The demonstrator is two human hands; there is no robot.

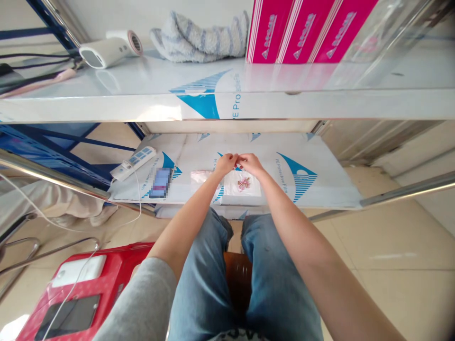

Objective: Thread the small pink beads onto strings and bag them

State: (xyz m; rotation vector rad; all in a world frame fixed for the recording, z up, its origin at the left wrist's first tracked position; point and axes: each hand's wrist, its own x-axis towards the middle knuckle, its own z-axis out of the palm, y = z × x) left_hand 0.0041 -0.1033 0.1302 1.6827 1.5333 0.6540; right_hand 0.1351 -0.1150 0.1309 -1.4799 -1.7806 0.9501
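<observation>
My left hand and my right hand meet above the lower shelf, fingertips pinched close together. A small reddish bit shows between the fingers, too small to name. Just below my right hand lies a white sheet or bag with a cluster of small pink and red pieces on it. Beside it, under my left wrist, is a clear plastic bag with pinkish edges, partly covered by my forearm.
A phone and a power strip with a white cable lie to the left. The upper shelf holds a hair dryer, a striped towel and pink boxes. A red case stands at lower left.
</observation>
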